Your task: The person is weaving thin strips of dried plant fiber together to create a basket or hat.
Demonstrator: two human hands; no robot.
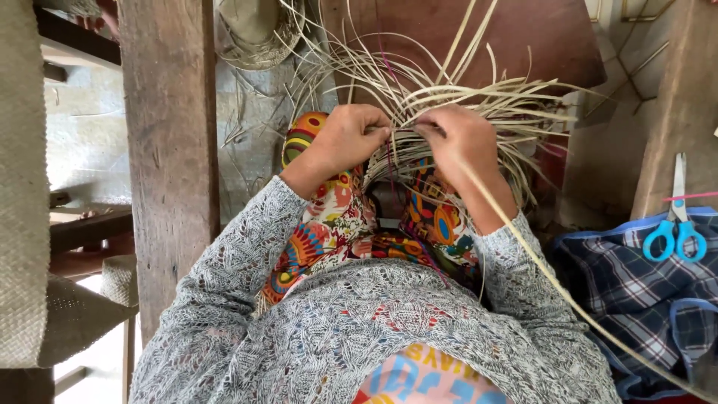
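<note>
A half-woven piece of pale straw (407, 153) rests on my lap, with many loose straw strips (479, 93) fanning up and to the right. My left hand (348, 135) pinches strips at the left of the woven edge. My right hand (460, 138) grips strips on the right side, fingers curled. One long strip (553, 284) trails from under my right hand down to the lower right. My lap is covered by a bright patterned cloth (329, 224), and I wear a grey knitted sleeve on each arm.
A thick wooden post (168, 150) stands at the left. A woven straw hat (258, 34) lies at the top. Blue-handled scissors (675, 224) rest on a plaid cloth bag (636, 292) at the right. Woven matting (22, 187) fills the far left edge.
</note>
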